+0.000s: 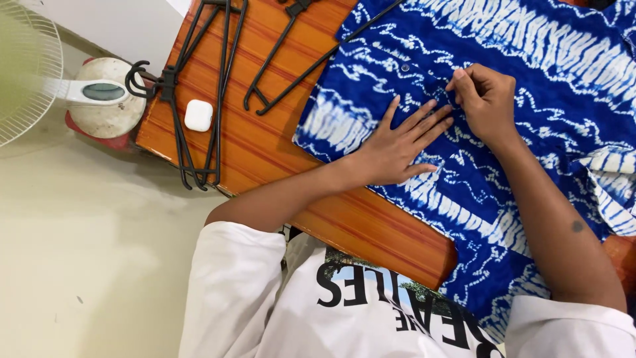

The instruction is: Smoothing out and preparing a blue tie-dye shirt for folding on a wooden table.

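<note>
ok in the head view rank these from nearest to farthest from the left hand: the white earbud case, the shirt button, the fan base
From the left hand, pressed flat on the blue tie-dye shirt:
1. Shirt button, just beyond the fingertips, on the shirt.
2. White earbud case, off to the left on the wooden table, among the black hangers.
3. Fan base, farther left, on the floor past the table's edge.

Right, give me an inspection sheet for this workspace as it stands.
Surface: orange wooden table, bare part striped.
Job's things: blue and white patterned shirt spread flat, hem hanging over the near edge.
Clutter: black hangers, small white case.
Hands: left hand pressed flat on the shirt; right hand with fingers pinching the fabric near a button.
Cables: nothing seen.
Surroundings: standing fan on a pale floor.
</note>
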